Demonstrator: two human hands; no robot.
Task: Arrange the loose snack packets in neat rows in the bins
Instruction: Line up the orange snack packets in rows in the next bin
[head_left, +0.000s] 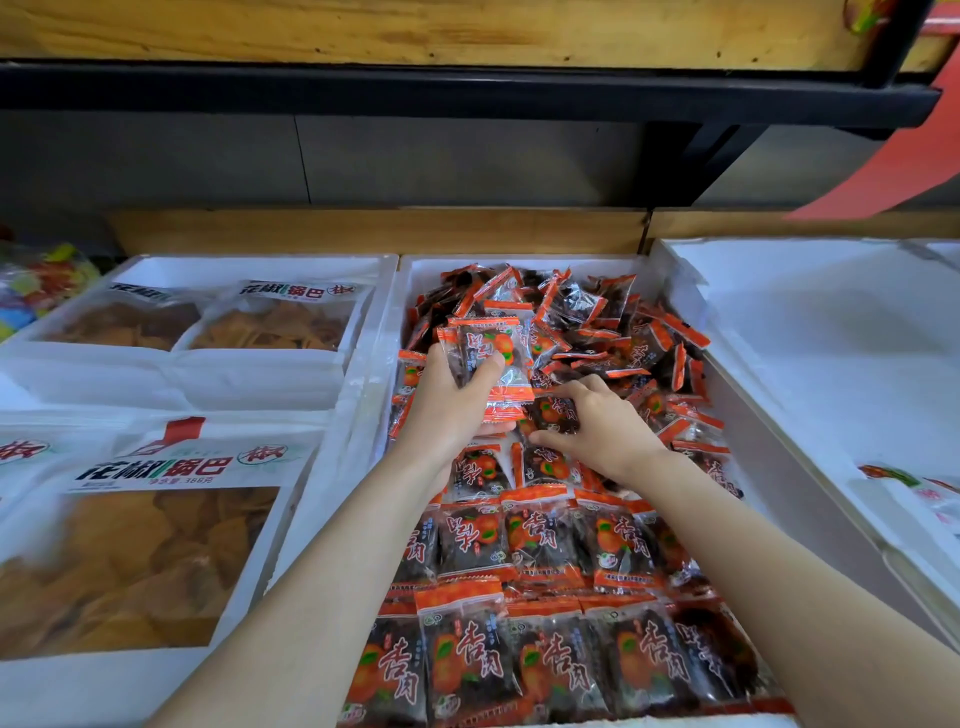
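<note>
Orange-trimmed packets lay heaped at twelve o'clock in the foam bin. The left hand had its grip curled round a stack, seemingly squaring it for the rows at six, while the right hand pinched a loose packet.

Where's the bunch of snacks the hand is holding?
In the head view, the left hand holds the bunch of packets above the middle bin, just left of the right hand.

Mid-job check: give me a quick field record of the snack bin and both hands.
left hand: grips a stack of packets
right hand: fingers and thumb pinch a single packet on the pile
middle bin: neat rows at the near end, loose heap at the far end
to the left: large crisp bags
</note>
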